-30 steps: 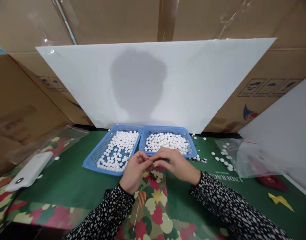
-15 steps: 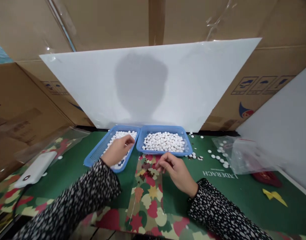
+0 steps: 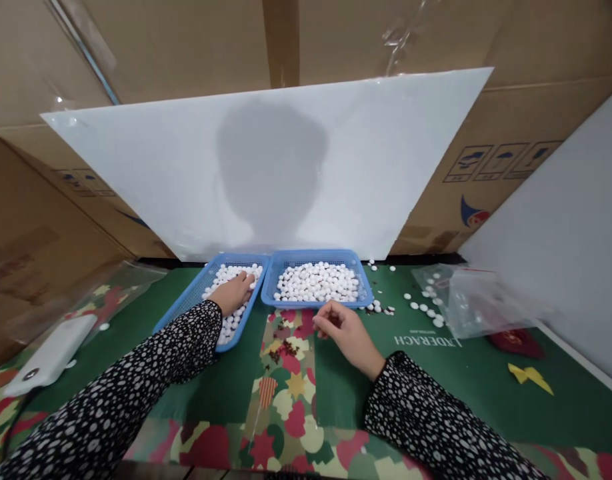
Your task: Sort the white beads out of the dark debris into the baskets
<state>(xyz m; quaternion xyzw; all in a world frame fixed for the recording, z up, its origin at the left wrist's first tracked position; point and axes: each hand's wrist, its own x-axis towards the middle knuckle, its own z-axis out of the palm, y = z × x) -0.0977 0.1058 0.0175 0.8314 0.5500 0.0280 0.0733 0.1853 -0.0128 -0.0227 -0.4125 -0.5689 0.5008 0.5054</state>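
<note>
My left hand (image 3: pixel 231 295) reaches into the left blue mesh basket (image 3: pixel 186 303), fingers bent together over the small white round pieces (image 3: pixel 231 328) lying in it. One white piece shows right at its fingertips. In front of the right blue basket (image 3: pixel 316 305), my right hand (image 3: pixel 343 330) hovers over the table with its fingers curled and thumb close to the index finger. Whatever it may pinch is too small to make out. A heap of similar white pieces (image 3: pixel 319 281) fills the right basket. Dark reddish-brown bits (image 3: pixel 287 349) lie just left of my right hand.
Loose white pieces (image 3: pixel 423 308) lie right of the baskets, beside a clear plastic bag (image 3: pixel 476 303). A dark red item (image 3: pixel 515 343) and a yellow scrap (image 3: pixel 531 377) are farther right. At left lies a white corded device (image 3: pixel 53 353). A white board (image 3: pixel 356 173) stands behind.
My left hand has lowered from above the left basket onto the white pieces inside it. My right hand stays in front of the right basket. The whole view has shifted slightly.
</note>
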